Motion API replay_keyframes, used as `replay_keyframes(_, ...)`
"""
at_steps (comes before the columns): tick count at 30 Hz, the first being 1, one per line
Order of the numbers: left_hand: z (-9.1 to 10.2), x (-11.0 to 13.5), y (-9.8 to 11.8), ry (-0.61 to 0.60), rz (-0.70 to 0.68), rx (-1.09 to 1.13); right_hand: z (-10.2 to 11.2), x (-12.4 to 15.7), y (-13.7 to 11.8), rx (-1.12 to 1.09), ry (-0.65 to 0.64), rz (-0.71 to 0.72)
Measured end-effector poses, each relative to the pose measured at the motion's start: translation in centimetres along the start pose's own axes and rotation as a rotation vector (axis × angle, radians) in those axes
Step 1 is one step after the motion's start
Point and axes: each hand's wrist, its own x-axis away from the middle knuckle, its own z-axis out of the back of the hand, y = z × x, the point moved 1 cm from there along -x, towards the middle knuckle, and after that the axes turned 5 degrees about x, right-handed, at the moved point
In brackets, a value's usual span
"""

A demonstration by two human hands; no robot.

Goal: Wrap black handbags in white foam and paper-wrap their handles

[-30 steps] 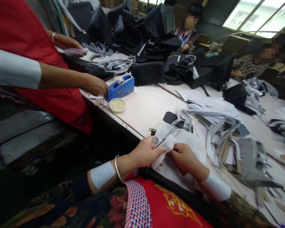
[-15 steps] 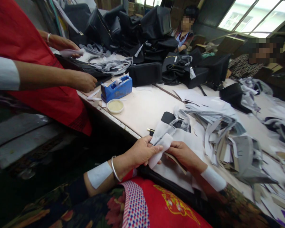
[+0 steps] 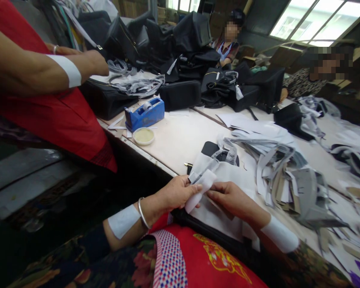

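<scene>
My left hand (image 3: 178,193) is closed round a white foam strip (image 3: 200,191), thumb on top. The fingertips of my right hand (image 3: 232,196) are pinched at the strip's right edge; part of the grip is hidden. A brownish flat piece (image 3: 225,209) shows dimly under my right hand. Beneath both hands lies a black bag (image 3: 211,149), largely covered by a white sheet (image 3: 237,176). Its strap (image 3: 226,154) is wrapped in clear plastic. A gold-coloured metal clip (image 3: 187,164) sticks out just beyond my left hand.
A blue tape dispenser (image 3: 145,115) and a round shallow dish (image 3: 143,136) stand near the table edge. Paper and card strips (image 3: 276,172) are heaped at right. Black bags (image 3: 180,94) pile up behind. A co-worker's arm (image 3: 63,70) reaches in at left.
My right hand's fingers have shifted slightly along the strip, and the brownish piece shows less. At left, the co-worker's arm has risen and moved over the black bag there.
</scene>
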Motion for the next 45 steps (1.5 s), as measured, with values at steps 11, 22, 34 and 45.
replay_keyframes(11, 0.2, -0.2, -0.3, -0.03, 0.004, -0.039, -0.5, -1.0, -0.3, -0.036, 0.065, 0.073)
replay_keyframes(22, 0.3, -0.4, -0.2, 0.015, 0.006, -0.057, 0.7, 2.2, -0.8, -0.056, 0.132, 0.106)
replay_keyframes(34, 0.2, -0.5, 0.0, 0.016, -0.036, -0.256, 2.0, 2.3, -4.8, 0.995, 0.175, 0.813)
replay_keyframes(45, 0.1, 0.6, 0.2, -0.01, -0.266, -0.613, 2.1, -2.9, -5.3, 0.42, 0.011, 0.474)
